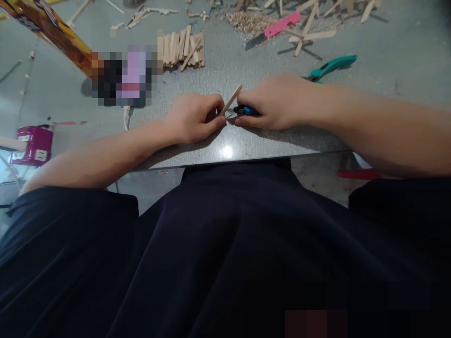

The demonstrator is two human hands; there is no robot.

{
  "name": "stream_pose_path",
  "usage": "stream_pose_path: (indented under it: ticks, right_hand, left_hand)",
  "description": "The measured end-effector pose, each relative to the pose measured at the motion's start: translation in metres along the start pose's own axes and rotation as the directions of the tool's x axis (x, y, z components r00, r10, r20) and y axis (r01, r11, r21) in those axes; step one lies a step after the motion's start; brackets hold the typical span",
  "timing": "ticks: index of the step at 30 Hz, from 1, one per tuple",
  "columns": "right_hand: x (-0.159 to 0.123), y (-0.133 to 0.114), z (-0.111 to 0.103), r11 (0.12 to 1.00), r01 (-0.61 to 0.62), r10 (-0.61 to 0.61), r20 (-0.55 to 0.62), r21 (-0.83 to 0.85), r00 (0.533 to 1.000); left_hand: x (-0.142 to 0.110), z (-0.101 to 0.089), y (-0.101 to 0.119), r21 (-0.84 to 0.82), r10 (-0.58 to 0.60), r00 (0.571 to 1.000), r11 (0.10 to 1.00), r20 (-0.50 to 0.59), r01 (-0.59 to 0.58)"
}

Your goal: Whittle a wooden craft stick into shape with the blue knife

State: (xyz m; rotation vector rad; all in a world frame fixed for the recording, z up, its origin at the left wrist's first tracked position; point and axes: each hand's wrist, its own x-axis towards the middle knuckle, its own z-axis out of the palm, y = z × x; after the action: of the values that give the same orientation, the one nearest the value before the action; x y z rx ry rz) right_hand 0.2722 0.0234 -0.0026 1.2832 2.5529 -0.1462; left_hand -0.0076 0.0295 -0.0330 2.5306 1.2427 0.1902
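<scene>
We work at the near edge of the counter (197, 80), steady enough, we judge, to brace both wrists against. Our right hand (273, 105) is curled around a blue-and-black tool (248, 110), thumb and forefinger toward its front. Our left hand (197, 117) is loosely rounded, thumb and forefinger brought together on a wooden stick (231, 99). The stick slants up to the right between our hands; thin wood like this may split, so we should pinch it firmly and press lightly. The tool's tip points left, close to the stick's lower end; whether it touches, we cannot tell. We do best with short strokes, the left fingertips out of its line.
</scene>
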Motion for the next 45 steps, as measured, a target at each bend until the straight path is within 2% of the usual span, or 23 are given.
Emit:
stream_pose_path:
  ticks: [17,27,37,45]
  right_hand:
    - [0.0020,-0.0012,0.0016,0.999,-0.016,0.016,-0.003,-0.043,1.000]
    - [-0.0016,-0.0066,-0.0051,0.999,-0.034,0.034,0.011,-0.022,0.999]
    - [0.0006,0.0007,0.0009,1.000,0.015,-0.015,-0.031,-0.004,0.999]
    - [0.0008,0.0015,0.0023,1.000,0.012,-0.010,-0.057,0.027,0.998]
  left_hand:
    - [-0.0015,-0.0034,0.0027,-0.005,-0.018,0.999,1.000,0.035,0.018]
    - [-0.0016,-0.0017,-0.0013,-0.025,-0.003,1.000,1.000,0.007,0.004]
    - [-0.0026,-0.0029,-0.0006,-0.009,-0.013,1.000,1.000,0.013,0.013]
    - [-0.0022,-0.0037,0.0010,0.008,-0.024,0.999,1.000,0.029,0.024]
